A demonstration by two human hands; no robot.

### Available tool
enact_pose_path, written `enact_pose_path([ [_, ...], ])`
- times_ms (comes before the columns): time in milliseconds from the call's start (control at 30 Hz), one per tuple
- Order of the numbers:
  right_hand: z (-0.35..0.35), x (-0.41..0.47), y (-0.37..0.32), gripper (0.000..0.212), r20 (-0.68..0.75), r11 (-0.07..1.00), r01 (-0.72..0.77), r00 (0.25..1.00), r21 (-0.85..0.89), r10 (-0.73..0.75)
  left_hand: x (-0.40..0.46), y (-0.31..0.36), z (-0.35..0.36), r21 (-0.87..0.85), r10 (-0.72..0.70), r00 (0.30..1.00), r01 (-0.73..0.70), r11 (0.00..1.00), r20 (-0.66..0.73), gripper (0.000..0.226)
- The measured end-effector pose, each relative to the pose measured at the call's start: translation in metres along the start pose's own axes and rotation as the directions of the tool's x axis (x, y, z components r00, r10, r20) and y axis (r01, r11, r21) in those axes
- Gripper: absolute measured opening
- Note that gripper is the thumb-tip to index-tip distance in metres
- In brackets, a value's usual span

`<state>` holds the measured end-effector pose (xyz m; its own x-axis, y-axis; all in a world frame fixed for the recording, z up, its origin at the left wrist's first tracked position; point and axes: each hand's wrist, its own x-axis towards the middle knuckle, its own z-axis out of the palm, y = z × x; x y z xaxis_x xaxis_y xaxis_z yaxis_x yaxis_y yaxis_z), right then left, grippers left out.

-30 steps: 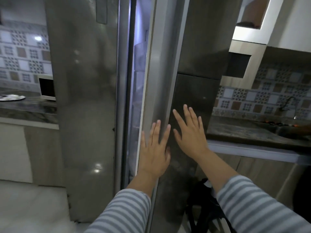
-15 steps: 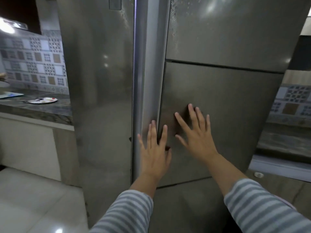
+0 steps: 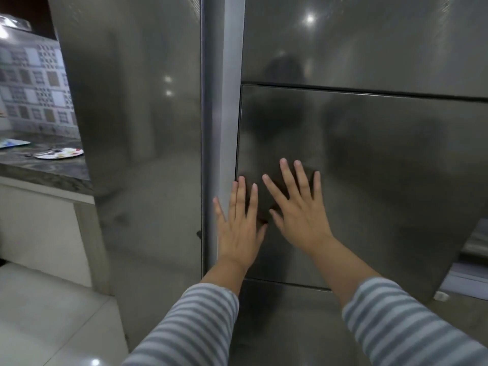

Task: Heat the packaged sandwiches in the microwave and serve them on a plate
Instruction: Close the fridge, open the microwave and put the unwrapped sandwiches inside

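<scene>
A tall steel fridge fills the view, and its right door (image 3: 369,167) sits flush against the left door (image 3: 148,128). My left hand (image 3: 241,228) lies flat with fingers spread on the right door's inner edge. My right hand (image 3: 298,210) presses flat on the same door panel just beside it. Neither hand holds anything. A white plate (image 3: 59,153) with colourful bits rests on the counter at the left. No sandwiches or microwave are in view.
A dark stone counter (image 3: 45,170) with white cabinets under it runs along the left, backed by patterned wall tiles (image 3: 31,83). Another flat item (image 3: 12,142) lies farther back on it. Pale glossy floor tiles (image 3: 47,318) lie at the lower left.
The right fridge door has swung from ajar, with the lit interior showing, to flush against the left door. Both hands stayed flat on it as it closed.
</scene>
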<state>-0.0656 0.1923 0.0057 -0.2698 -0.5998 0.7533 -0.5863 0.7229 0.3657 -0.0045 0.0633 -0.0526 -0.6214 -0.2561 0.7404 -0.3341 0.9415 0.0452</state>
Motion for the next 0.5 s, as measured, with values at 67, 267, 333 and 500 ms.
enact_pose_path([
  [67, 0.015, 0.009, -0.003, 0.087, 0.024, 1.0, -0.018, 1.0, -0.015, 0.018, 0.014, -0.004, 0.015, -0.004, 0.007, 1.0, -0.006, 1.0, 0.015, 0.106],
  [267, 0.046, 0.02, -0.001, 0.094, 0.08, 0.997, -0.046, 0.995, -0.065, 0.051, 0.037, -0.013, 0.04, 0.012, 0.059, 0.993, -0.06, 0.998, 0.098, 0.094],
  [333, 0.048, 0.02, -0.001, 0.091, 0.081, 0.997, -0.039, 0.996, -0.068, 0.045, 0.037, -0.017, 0.043, 0.024, 0.065, 0.995, -0.067, 0.997, 0.069, 0.093],
  [500, 0.042, 0.02, -0.005, 0.09, 0.116, 0.997, -0.052, 0.992, -0.049, 0.057, 0.037, -0.022, 0.038, -0.011, 0.101, 0.99, -0.1, 0.995, 0.096, 0.094],
])
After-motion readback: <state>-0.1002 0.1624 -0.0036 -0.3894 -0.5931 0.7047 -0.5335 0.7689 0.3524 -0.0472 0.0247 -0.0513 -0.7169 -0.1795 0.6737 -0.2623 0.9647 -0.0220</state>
